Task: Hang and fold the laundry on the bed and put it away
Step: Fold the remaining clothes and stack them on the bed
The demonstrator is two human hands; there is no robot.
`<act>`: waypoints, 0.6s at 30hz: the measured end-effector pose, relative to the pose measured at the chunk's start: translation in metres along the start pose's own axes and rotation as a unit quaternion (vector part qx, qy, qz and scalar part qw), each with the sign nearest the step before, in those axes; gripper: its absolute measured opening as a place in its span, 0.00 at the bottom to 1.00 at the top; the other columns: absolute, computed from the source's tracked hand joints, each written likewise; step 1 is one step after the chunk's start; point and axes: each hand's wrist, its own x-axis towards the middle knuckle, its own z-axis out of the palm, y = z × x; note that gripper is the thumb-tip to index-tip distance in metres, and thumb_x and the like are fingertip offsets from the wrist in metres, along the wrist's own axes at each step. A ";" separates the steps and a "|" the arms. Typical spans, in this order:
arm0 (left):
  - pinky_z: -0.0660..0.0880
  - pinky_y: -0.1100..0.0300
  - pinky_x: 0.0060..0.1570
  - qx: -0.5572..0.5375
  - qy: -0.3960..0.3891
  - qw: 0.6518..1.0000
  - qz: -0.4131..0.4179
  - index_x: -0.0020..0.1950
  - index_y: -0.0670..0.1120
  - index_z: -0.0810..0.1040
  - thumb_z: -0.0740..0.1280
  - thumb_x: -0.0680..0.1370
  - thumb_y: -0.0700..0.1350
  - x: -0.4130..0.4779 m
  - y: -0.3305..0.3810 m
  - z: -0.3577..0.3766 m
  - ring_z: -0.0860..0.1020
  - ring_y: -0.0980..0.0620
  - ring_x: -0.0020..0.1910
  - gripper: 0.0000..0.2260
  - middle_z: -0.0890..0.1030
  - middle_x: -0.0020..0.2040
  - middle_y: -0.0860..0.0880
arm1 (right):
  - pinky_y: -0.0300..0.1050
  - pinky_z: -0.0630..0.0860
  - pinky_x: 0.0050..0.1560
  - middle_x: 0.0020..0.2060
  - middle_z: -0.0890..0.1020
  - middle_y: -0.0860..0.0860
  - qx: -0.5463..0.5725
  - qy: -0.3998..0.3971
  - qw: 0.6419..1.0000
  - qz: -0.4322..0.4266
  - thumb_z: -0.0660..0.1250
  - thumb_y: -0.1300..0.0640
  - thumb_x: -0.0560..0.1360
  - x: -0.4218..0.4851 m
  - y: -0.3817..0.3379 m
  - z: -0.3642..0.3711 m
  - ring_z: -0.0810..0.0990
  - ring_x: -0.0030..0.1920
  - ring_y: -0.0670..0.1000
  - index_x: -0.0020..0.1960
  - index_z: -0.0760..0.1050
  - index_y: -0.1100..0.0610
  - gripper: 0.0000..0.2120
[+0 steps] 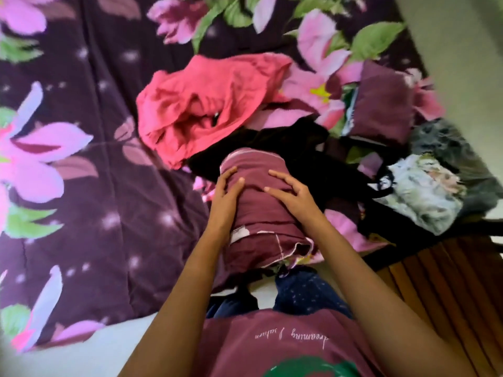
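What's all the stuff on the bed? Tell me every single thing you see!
Bedspread: one, dark purple with pink flowers, under everything.
Red garment: one, red, crumpled, middle of the bed.
Black garment: one, black, spread just beyond the hands.
Maroon cloth: one, maroon, folded, near edge.
Folded pile: one, maroon on top, far right.
Floral cloth: one, pale, right edge.
Grey cloth: one, grey, behind the floral cloth.
Wooden panel: one, brown, lower right.
Shirt: one, maroon, bottom.
Trousers: one, navy, dotted, above the shirt.
Left hand: one, on the maroon cloth's left edge.
Right hand: one, fingers spread on top of the maroon cloth.
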 end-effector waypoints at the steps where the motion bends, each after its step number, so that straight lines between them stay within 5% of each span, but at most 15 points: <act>1: 0.69 0.60 0.62 0.010 -0.013 1.000 -0.004 0.60 0.50 0.72 0.65 0.77 0.38 0.002 0.005 0.014 0.72 0.52 0.61 0.14 0.73 0.62 0.48 | 0.27 0.72 0.53 0.57 0.78 0.50 0.005 0.010 1.000 -0.004 0.72 0.63 0.71 -0.003 -0.002 -0.013 0.76 0.54 0.44 0.61 0.76 0.55 0.20; 9: 0.71 0.68 0.48 0.085 -0.110 0.990 0.016 0.61 0.51 0.73 0.66 0.73 0.34 0.008 0.038 0.138 0.74 0.55 0.53 0.19 0.73 0.61 0.50 | 0.41 0.75 0.59 0.60 0.77 0.49 0.078 0.086 0.993 0.017 0.73 0.60 0.71 -0.011 -0.016 -0.136 0.77 0.59 0.47 0.59 0.78 0.51 0.17; 18: 0.70 0.61 0.62 0.084 -0.174 0.976 0.099 0.61 0.51 0.72 0.69 0.72 0.36 0.096 0.097 0.306 0.73 0.53 0.60 0.20 0.74 0.63 0.50 | 0.42 0.73 0.63 0.59 0.79 0.46 0.069 0.169 0.979 -0.093 0.73 0.61 0.70 0.082 -0.067 -0.289 0.77 0.59 0.44 0.59 0.78 0.52 0.18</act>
